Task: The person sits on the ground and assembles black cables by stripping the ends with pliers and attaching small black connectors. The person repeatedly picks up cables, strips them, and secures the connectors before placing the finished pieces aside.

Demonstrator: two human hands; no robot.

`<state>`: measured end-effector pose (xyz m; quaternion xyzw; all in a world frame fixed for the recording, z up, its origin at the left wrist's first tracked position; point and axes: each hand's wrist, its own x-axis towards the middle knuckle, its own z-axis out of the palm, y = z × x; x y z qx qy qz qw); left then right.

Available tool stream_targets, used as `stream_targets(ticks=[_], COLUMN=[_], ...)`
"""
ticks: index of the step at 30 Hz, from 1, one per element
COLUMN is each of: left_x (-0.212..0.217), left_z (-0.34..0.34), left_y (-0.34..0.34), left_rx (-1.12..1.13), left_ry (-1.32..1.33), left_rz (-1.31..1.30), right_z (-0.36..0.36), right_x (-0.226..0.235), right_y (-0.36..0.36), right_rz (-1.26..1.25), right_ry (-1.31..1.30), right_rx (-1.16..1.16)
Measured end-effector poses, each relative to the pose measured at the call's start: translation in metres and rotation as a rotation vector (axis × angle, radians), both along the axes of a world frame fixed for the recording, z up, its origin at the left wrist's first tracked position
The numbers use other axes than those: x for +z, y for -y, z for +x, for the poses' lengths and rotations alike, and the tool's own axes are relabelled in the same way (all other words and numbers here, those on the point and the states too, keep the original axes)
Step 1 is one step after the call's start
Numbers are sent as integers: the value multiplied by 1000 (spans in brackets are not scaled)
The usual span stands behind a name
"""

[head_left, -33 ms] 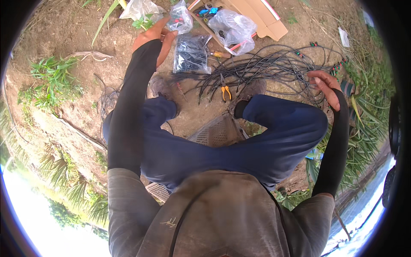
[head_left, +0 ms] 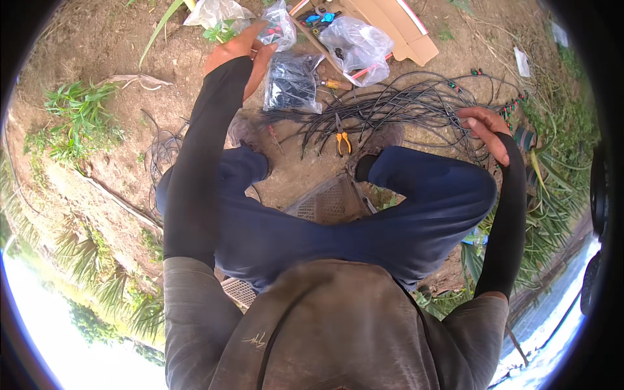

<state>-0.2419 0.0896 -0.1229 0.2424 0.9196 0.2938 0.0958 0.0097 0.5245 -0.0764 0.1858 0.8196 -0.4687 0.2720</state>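
Note:
My left hand point(head_left: 235, 55) reaches out at the upper left, thumb and forefinger apart. Its fingertips are beside a clear plastic bag point(head_left: 279, 27) with small red and dark pieces inside; whether they touch it I cannot tell. Below that bag lies another clear bag of black parts point(head_left: 292, 81). At the right, my right hand point(head_left: 484, 128) is over a spread bundle of thin black tubes point(head_left: 403, 104), some with red and green ends. Its thumb and fingers come together at the tips, and anything between them is too small to make out.
An open cardboard box point(head_left: 403, 32) holds a crumpled clear bag point(head_left: 357, 42) and blue fittings point(head_left: 329, 17). Orange-handled pliers point(head_left: 342, 138) and a red-handled screwdriver point(head_left: 275, 136) lie between my feet. A plastic crate point(head_left: 325, 203) is under my legs. Spiky plants point(head_left: 559, 175) grow at right.
My right hand has shifted slightly left over the tubes. My left hand has edged slightly right, as has the ground in view, with its fingers still apart.

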Motion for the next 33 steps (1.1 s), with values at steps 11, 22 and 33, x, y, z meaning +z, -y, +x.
stream_targets(ticks=[11,22,33], left_x=[39,52,55], left_z=[-44,-59,-59], left_y=[43,45,44], left_rx=[305,481,418], left_ry=[-130,-78,-81], left_rz=[14,60,47], right_z=[-157,-174,-129], right_x=[-222,-307,-399], right_y=[178,264,283], right_rz=[341,112,221], right_ry=[-112,-15,-234], right_rx=[303,134,-239])
